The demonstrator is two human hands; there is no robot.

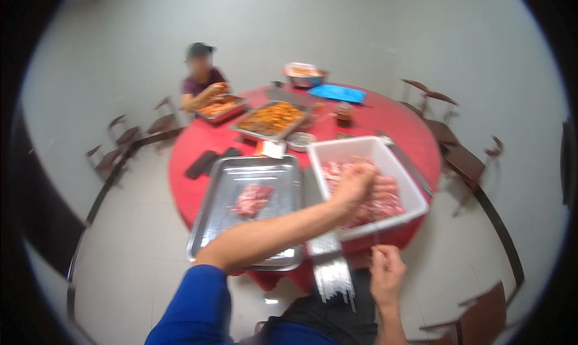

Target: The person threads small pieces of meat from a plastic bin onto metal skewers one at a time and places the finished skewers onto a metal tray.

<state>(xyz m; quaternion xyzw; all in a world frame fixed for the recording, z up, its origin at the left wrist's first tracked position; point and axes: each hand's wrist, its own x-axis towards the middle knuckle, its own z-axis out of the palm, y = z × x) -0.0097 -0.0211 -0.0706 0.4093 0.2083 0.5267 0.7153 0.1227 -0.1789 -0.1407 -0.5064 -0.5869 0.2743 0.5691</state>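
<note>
My left hand (356,184) reaches across over a white plastic tub (318,164) of raw pink meat pieces (388,205); its fingers are blurred, and whether they hold meat is unclear. Just outside the tub's near edge, my right hand (387,266) is closed on the lower end of a thin metal skewer (376,236) that points up toward the left hand. A bundle of flat metal skewers (332,272) juts over the table edge between tub and tray. In the steel tray (216,209) to the left lies a small heap of meat (253,200).
A round table with a red cloth (194,142) holds trays of orange food (275,117), a small bowl (301,141), a jar (344,114) and a blue sheet (338,93). Across it a person (203,78) handles food in another tray. Wooden chairs (465,160) stand around.
</note>
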